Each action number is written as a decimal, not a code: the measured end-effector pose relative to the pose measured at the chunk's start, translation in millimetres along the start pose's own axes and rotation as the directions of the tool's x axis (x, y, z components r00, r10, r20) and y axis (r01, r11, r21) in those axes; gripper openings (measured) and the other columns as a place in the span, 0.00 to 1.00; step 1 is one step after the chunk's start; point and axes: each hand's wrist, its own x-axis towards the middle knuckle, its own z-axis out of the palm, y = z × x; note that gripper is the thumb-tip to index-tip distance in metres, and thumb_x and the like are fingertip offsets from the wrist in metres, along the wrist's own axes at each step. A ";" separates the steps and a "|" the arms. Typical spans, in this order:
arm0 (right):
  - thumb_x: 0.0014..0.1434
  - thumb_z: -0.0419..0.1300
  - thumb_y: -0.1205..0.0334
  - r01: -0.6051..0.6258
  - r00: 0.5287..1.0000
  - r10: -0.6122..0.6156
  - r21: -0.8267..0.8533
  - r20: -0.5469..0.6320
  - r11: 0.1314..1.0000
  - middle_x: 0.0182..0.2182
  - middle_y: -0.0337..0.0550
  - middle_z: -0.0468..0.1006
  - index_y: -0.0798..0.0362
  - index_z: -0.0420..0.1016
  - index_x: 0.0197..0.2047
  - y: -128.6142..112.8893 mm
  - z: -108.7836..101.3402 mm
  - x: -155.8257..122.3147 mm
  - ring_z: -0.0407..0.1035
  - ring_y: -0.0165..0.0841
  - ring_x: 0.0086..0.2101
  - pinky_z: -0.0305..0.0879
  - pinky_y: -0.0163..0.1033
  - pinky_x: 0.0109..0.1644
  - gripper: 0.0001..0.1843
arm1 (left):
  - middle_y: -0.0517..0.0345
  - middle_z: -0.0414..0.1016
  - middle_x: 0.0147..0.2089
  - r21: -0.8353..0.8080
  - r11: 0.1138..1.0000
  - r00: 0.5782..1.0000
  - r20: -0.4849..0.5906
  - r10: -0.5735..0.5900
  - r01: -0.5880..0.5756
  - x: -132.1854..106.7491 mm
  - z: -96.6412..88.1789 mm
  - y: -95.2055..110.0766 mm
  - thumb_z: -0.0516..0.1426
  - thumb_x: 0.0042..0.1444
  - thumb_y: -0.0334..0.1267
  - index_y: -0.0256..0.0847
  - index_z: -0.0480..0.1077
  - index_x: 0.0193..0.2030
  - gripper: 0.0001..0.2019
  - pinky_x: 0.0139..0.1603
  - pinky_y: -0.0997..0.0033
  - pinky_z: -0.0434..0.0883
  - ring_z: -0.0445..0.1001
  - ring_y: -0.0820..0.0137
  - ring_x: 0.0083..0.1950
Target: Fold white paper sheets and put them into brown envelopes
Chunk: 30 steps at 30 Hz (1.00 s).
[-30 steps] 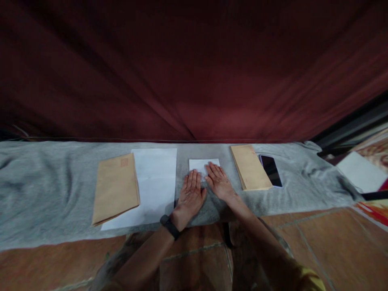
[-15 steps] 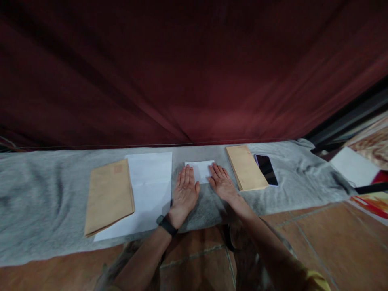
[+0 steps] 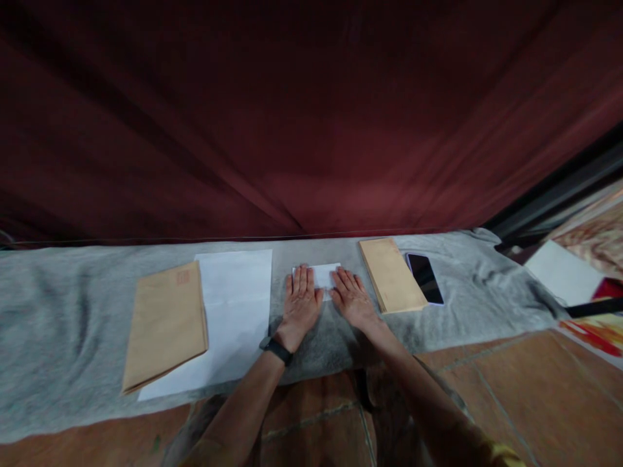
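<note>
The counter (image 3: pixel 58 324) wears a grey cloth. Under my flat left hand (image 3: pixel 302 301) and right hand (image 3: pixel 353 301) lies a folded white paper (image 3: pixel 324 274). Left of my left hand lie white sheets (image 3: pixel 233 305), with a brown envelope (image 3: pixel 165 324) overlapping their far side. Right of my right hand sit an envelope stack (image 3: pixel 392 272) and a phone (image 3: pixel 424 277).

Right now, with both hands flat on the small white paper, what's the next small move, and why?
Probably move the right hand to the envelope stack just beside it, left hand pinning the paper. The paper lies small and flat under both open palms, so pressing looks done.
</note>
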 end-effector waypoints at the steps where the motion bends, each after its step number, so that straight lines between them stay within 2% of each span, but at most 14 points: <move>1: 0.75 0.45 0.55 0.011 1.000 -0.011 0.018 0.000 1.000 0.72 0.51 0.58 0.57 0.59 0.73 -2.7 -1.9 2.5 0.52 0.43 0.71 0.46 0.55 0.74 0.29 | 0.38 0.52 0.77 -0.004 1.000 1.000 0.003 -0.005 0.005 -0.4 0.5 -0.6 0.45 0.69 0.42 0.30 0.52 0.75 0.31 0.77 0.45 0.50 0.47 0.55 0.79; 4: 0.75 0.43 0.54 0.070 0.998 -0.070 0.081 0.004 0.994 0.72 0.49 0.58 0.57 0.59 0.73 -16.6 -4.5 10.2 0.52 0.40 0.71 0.44 0.52 0.76 0.29 | 0.40 0.53 0.77 -0.030 1.000 1.000 0.009 -0.003 0.004 -1.1 1.3 -1.7 0.45 0.67 0.38 0.32 0.51 0.76 0.31 0.77 0.44 0.50 0.47 0.55 0.79; 8: 0.76 0.40 0.51 0.130 0.990 -0.137 0.142 0.044 0.981 0.73 0.46 0.56 0.53 0.55 0.75 -34.3 -0.4 15.6 0.50 0.37 0.72 0.44 0.50 0.76 0.30 | 0.45 0.56 0.76 -0.064 0.998 1.000 -0.002 0.028 -0.028 -1.4 1.7 -4.0 0.42 0.65 0.32 0.42 0.52 0.77 0.32 0.76 0.43 0.52 0.49 0.57 0.79; 10: 0.76 0.40 0.50 0.108 0.992 -0.116 0.137 0.056 0.985 0.73 0.46 0.56 0.53 0.54 0.75 -35.9 2.2 15.8 0.49 0.37 0.72 0.44 0.51 0.76 0.30 | 0.42 0.56 0.76 -0.064 0.998 1.000 -0.004 0.024 -0.024 -1.9 1.5 -5.8 0.42 0.65 0.32 0.38 0.52 0.76 0.32 0.76 0.44 0.53 0.49 0.56 0.79; 14: 0.76 0.42 0.50 0.036 0.998 -0.039 0.064 0.051 0.997 0.73 0.48 0.55 0.55 0.56 0.74 -25.3 4.4 13.8 0.49 0.40 0.72 0.45 0.52 0.75 0.30 | 0.35 0.52 0.77 -0.011 1.000 1.000 0.008 -0.014 0.014 -3.4 -1.5 -10.4 0.43 0.67 0.37 0.25 0.51 0.75 0.31 0.76 0.47 0.52 0.47 0.55 0.79; 21: 0.75 0.47 0.50 -0.031 0.999 0.032 -0.022 0.020 0.999 0.73 0.51 0.54 0.57 0.55 0.75 -0.8 4.7 8.9 0.49 0.44 0.72 0.47 0.53 0.74 0.31 | 0.38 0.55 0.76 0.068 0.995 0.997 0.028 -0.071 0.069 -4.0 -9.6 -17.3 0.43 0.69 0.39 0.26 0.53 0.74 0.30 0.76 0.52 0.52 0.49 0.57 0.79; 30: 0.74 0.48 0.49 -0.078 0.997 0.078 -0.015 -0.029 0.997 0.73 0.55 0.56 0.58 0.54 0.75 15.9 7.5 3.1 0.51 0.46 0.71 0.48 0.54 0.73 0.34 | 0.38 0.56 0.76 0.064 0.990 0.992 -0.017 -0.128 0.129 -7.3 -5.5 -24.9 0.43 0.69 0.40 0.26 0.53 0.74 0.30 0.76 0.50 0.52 0.50 0.56 0.78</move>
